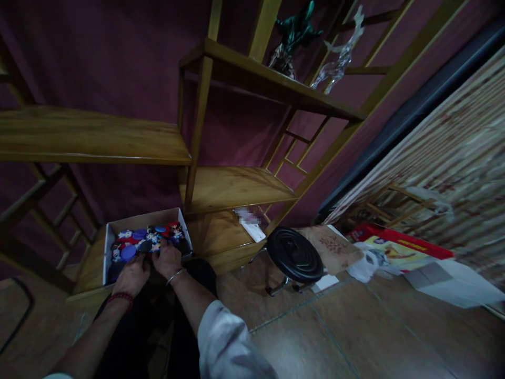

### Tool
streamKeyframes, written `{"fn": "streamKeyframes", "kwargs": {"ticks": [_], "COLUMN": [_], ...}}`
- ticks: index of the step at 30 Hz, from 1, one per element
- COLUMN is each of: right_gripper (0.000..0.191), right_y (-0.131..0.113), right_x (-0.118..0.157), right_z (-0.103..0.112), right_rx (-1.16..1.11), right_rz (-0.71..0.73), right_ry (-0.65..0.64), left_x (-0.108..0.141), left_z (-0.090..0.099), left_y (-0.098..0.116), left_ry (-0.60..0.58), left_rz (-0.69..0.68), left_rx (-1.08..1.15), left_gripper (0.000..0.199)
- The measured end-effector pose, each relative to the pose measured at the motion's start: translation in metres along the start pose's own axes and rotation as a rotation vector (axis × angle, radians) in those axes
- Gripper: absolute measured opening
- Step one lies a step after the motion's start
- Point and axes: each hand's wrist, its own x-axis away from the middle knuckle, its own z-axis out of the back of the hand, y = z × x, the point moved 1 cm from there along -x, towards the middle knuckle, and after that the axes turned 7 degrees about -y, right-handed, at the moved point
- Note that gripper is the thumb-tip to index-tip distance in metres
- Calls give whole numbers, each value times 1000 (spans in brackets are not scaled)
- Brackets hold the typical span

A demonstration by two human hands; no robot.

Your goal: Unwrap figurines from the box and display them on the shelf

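A white-edged open box [104, 258] sits on the low wooden shelf [87, 267] at the lower left. Several small colourful figures [153, 237] and round purple pieces [128, 253] fill it. My left hand [133, 275], with a red beaded bracelet, is at the box's front edge, its fingers bent downward. Just beside it my right hand [168, 259], wearing a silver bangle, reaches over the near side of the box among the pieces. The fingertips of both hands are dim and partly hidden, so what they hold, if anything, does not show.
Right of the box, a white package [252, 230] lies on the low shelf. A black round stool [295, 255] stands on the tiled floor, near a plastic bag [363, 267] and a red-yellow box [398, 247]. Shelves overhead bear a green figurine [295, 31] and a clear deer figurine [342, 55].
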Motion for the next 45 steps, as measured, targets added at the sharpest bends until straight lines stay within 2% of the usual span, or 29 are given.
{"fn": "streamKeyframes", "kwargs": {"ticks": [9,19,27,32,35,39,45], "right_gripper": [30,25,27,25,27,27,27], "right_y": [-1,-18,-15,-9,-9,-11,-11], "right_x": [-6,-13,-15,-15,-15,-14,-15], "right_z": [9,7,7,9,12,14,14], "right_rx": [46,48,52,21,11,9,-12], "right_rz": [81,210,191,188,168,153,146], "right_ry": [-22,-46,-10,10,15,0,-39], "left_x": [-7,-16,-19,-20,-20,-19,-22], "left_z": [-5,-11,-14,-17,-18,-15,-14], "left_y": [3,-11,-4,-1,-1,-2,-7], "left_ry": [-29,4,-40,23,64,94,126], "left_rz": [-14,-30,-73,-48,15,122,161], "left_rx": [-87,-59,-88,-59,7,141,186], "left_gripper": [46,44,31,33,36,37,38]}}
